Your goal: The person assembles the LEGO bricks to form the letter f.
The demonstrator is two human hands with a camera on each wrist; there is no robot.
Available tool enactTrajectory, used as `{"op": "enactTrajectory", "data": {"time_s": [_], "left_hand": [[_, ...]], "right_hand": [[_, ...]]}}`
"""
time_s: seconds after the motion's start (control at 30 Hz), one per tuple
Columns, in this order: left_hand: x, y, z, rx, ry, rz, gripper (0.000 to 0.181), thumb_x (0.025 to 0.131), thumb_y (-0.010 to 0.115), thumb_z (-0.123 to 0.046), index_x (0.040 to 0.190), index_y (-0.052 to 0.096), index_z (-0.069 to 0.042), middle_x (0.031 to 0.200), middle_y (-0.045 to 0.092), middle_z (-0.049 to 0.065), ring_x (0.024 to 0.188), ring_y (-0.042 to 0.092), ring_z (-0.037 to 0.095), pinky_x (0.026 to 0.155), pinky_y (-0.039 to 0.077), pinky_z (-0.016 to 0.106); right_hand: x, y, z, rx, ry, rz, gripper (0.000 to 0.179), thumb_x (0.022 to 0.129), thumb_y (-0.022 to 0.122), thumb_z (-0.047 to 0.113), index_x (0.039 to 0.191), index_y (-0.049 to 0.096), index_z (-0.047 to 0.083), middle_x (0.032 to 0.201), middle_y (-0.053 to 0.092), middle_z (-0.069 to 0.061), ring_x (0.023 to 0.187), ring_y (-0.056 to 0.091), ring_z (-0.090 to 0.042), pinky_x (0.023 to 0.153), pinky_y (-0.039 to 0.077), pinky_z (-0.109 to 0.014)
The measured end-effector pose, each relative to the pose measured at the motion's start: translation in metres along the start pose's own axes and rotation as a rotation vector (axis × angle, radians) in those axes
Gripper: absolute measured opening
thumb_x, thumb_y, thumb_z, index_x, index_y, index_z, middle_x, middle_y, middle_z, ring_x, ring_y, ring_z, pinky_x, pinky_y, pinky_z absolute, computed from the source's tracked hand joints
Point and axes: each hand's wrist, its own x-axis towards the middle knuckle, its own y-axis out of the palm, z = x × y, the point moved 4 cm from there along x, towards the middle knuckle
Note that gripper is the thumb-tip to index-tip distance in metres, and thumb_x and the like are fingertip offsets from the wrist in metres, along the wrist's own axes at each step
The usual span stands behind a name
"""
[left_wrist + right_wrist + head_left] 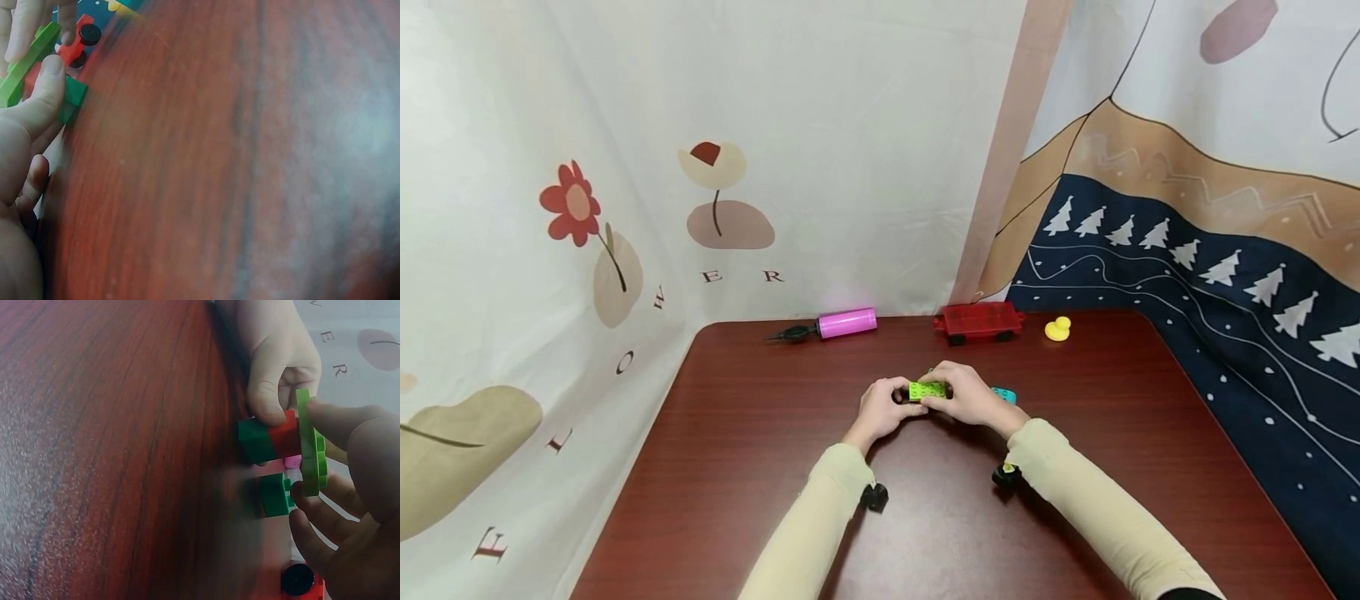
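Observation:
Near the middle of the table, my left hand (pixel 878 408) pinches a small stack, its thumb across a red toy brick (pixel 286 432) and a dark green brick (pixel 255 440). My right hand (pixel 972 396) grips a light green studded plate (pixel 927 390) between thumb and fingers. In the right wrist view the plate lies against the red brick's end; whether they are locked together I cannot tell. A second dark green brick (pixel 274 495) stands close to the right fingertips, apart from the stack. Behind the right wrist a teal brick (pixel 1004 395) is partly hidden.
Along the table's back edge lie a pink hand pump (pixel 847 323) with a black nozzle, a red toy wagon (pixel 979 322) with black wheels and a yellow rubber duck (pixel 1057 328). Printed curtains hang behind and beside the brown table (pixel 737 467).

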Motion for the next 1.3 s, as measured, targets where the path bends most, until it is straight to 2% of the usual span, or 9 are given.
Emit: {"op": "enactTrajectory", "data": {"time_s": [0.37, 0.5, 0.7, 0.97, 1.17, 1.3], "left_hand": [[-0.001, 0.001, 0.0, 0.0, -0.001, -0.01, 0.029, 0.08, 0.094, -0.037, 0.098, 0.078, -0.022, 0.08, 0.065, -0.008, 0.077, 0.057, 0.009, 0.075, 0.044, 0.034], [-0.001, 0.003, 0.0, 0.002, -0.013, 0.007, 0.029, 0.08, 0.094, -0.037, 0.1, 0.078, -0.022, 0.08, 0.064, -0.008, 0.076, 0.056, 0.009, 0.074, 0.044, 0.034], [0.002, 0.001, 0.002, 0.001, 0.001, 0.006, 0.032, 0.08, 0.093, -0.038, 0.102, 0.078, -0.021, 0.08, 0.063, -0.006, 0.076, 0.056, 0.01, 0.074, 0.043, 0.034], [-0.004, 0.005, 0.006, 0.005, -0.008, 0.061, 0.037, 0.083, 0.09, -0.042, 0.113, 0.077, -0.026, 0.087, 0.063, -0.008, 0.081, 0.055, 0.01, 0.077, 0.042, 0.034], [-0.002, 0.003, 0.005, -0.023, 0.019, 0.045, 0.043, 0.082, 0.091, -0.041, 0.121, 0.075, -0.029, 0.087, 0.063, -0.007, 0.082, 0.055, 0.01, 0.074, 0.043, 0.032], [0.001, -0.002, 0.003, -0.036, 0.037, 0.036, 0.045, 0.083, 0.091, -0.041, 0.124, 0.074, -0.031, 0.088, 0.064, -0.007, 0.082, 0.056, 0.01, 0.074, 0.043, 0.031]], "right_hand": [[-0.001, 0.003, 0.002, -0.003, 0.02, -0.03, 0.025, 0.096, 0.079, 0.019, 0.12, 0.078, 0.01, 0.109, 0.068, -0.005, 0.094, 0.064, -0.016, 0.081, 0.054, -0.033], [-0.003, 0.004, 0.001, -0.006, 0.037, -0.026, 0.025, 0.096, 0.08, 0.02, 0.119, 0.078, 0.011, 0.109, 0.067, -0.003, 0.094, 0.063, -0.015, 0.08, 0.054, -0.031], [0.0, 0.005, 0.0, -0.006, 0.02, -0.03, 0.024, 0.096, 0.079, 0.016, 0.119, 0.078, 0.009, 0.108, 0.066, -0.004, 0.096, 0.064, -0.017, 0.083, 0.054, -0.035], [-0.005, 0.011, -0.003, 0.023, 0.008, -0.011, 0.024, 0.095, 0.079, 0.016, 0.118, 0.076, 0.008, 0.109, 0.066, -0.004, 0.097, 0.064, -0.017, 0.085, 0.054, -0.034], [-0.004, 0.01, -0.002, 0.033, -0.022, -0.042, 0.027, 0.096, 0.079, 0.016, 0.12, 0.075, 0.006, 0.112, 0.067, -0.006, 0.099, 0.066, -0.019, 0.087, 0.055, -0.037], [-0.002, 0.007, -0.002, 0.056, -0.006, -0.072, 0.03, 0.095, 0.08, 0.017, 0.122, 0.075, 0.005, 0.114, 0.067, -0.006, 0.102, 0.067, -0.02, 0.089, 0.056, -0.04]]}}
